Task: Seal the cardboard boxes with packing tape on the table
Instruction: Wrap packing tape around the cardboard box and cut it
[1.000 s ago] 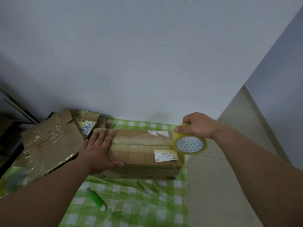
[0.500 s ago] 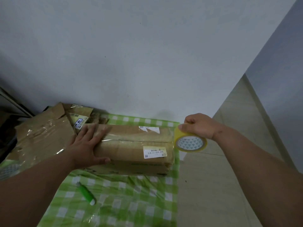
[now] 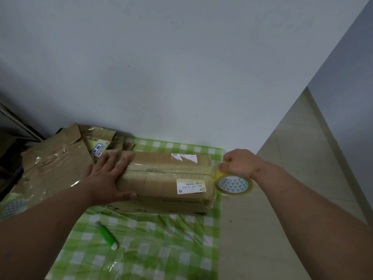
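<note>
A long brown cardboard box [image 3: 167,178] lies on the green checked tablecloth [image 3: 153,245], with a clear strip of tape along its top seam and a white label near its right end. My left hand [image 3: 107,178] lies flat on the box's left end, fingers spread on top and thumb against the front side. My right hand [image 3: 238,163] grips a yellow roll of packing tape [image 3: 233,184] just past the box's right end, at the table's right edge. The tape runs from the roll onto the box top.
A green utility knife [image 3: 107,235] lies on the cloth in front of the box. Flattened, taped cardboard [image 3: 54,164] is piled at the left against the wall. Another tape roll [image 3: 12,207] shows at the far left edge. Tiled floor lies right of the table.
My right hand has moved the tape roll slightly lower at the box's right end. The left hand stays pressed on the left end. The view has shifted a little.
</note>
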`<state>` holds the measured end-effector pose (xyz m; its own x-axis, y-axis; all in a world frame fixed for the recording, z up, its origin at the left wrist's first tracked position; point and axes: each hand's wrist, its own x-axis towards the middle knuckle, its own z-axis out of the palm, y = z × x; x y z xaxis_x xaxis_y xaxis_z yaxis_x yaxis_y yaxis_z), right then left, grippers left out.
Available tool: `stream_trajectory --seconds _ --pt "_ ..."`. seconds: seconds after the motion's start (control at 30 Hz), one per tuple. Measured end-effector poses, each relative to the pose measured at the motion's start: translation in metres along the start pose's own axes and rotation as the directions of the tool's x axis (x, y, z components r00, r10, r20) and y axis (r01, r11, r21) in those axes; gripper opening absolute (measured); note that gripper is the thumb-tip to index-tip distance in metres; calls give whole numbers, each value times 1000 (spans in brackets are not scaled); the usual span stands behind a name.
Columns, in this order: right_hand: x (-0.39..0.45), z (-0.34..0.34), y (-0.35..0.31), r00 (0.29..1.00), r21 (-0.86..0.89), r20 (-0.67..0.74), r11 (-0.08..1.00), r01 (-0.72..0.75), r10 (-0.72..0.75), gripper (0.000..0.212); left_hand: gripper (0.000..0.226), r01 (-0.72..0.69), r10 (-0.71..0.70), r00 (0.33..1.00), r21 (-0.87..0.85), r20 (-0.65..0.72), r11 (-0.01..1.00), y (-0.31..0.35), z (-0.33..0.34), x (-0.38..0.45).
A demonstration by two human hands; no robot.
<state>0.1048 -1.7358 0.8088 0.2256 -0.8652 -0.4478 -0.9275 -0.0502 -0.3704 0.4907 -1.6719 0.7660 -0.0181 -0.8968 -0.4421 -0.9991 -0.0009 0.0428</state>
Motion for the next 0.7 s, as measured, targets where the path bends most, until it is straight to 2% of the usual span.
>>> stream_trajectory --seconds 0.13,0.23,0.3,0.43,0.5,0.6,0.67,0.7 --pt "4 2 -8 999 -87 41 996 -14 18 27 141 44 -55 995 134 80 990 12 -13 1" --pt "6 1 -17 998 -194 52 981 -11 21 25 149 55 -60 997 101 53 993 29 -15 2" --pt "8 3 -23 1000 -221 12 975 -13 16 22 139 6 -5 1000 62 -3 998 48 -9 1" --pt "6 9 -31 996 -323 -69 946 26 -50 16 101 -148 155 982 67 -108 987 81 12 -3" --pt "3 12 -35 992 -384 -90 922 46 -87 12 102 -140 146 980 55 -136 989 85 17 -2" --pt "-1 27 -41 990 -467 -107 884 29 -89 23 107 -144 150 980 47 -132 988 85 19 -2" --pt "-1 39 -45 990 -413 -138 910 -41 -18 28 104 -158 164 977 50 -134 986 86 20 -2" --pt "0 45 -47 988 -378 -153 922 -87 31 41 103 -160 165 977 49 -133 986 86 20 -2"
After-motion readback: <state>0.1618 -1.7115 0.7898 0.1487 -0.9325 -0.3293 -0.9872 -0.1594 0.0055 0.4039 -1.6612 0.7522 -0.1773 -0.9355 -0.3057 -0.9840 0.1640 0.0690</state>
